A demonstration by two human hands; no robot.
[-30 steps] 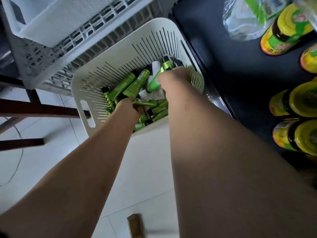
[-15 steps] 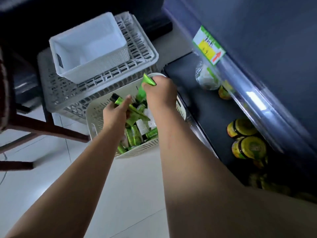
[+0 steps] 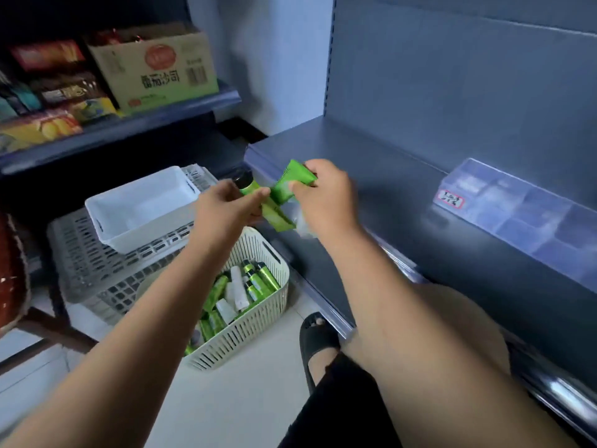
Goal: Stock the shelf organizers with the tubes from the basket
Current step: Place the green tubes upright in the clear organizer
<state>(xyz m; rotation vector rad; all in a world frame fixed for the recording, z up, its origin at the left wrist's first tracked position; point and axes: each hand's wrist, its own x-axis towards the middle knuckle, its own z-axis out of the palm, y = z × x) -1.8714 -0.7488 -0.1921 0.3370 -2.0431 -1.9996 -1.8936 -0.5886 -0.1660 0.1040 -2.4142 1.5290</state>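
Grey shelf (image 3: 371, 176), clear organizer (image 3: 523, 218) on it — left hand (image 3: 223, 211) and right hand (image 3: 326, 198) grip green tubes (image 3: 292, 182) above basket (image 3: 245, 337)

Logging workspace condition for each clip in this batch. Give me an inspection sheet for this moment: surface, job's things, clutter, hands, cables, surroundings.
Surface: dark shelf carrying a clear organizer toward its right.
Job's things: cream basket on the floor, with green and white tubes inside.
Clutter: white bin on a grey crate beside the basket.
Hands: left hand holds a black-capped tube; right hand holds a green tube, near the shelf edge.
Cables: nothing seen.
Surroundings: cardboard box on the left-side shelving; sandalled foot on the pale floor.
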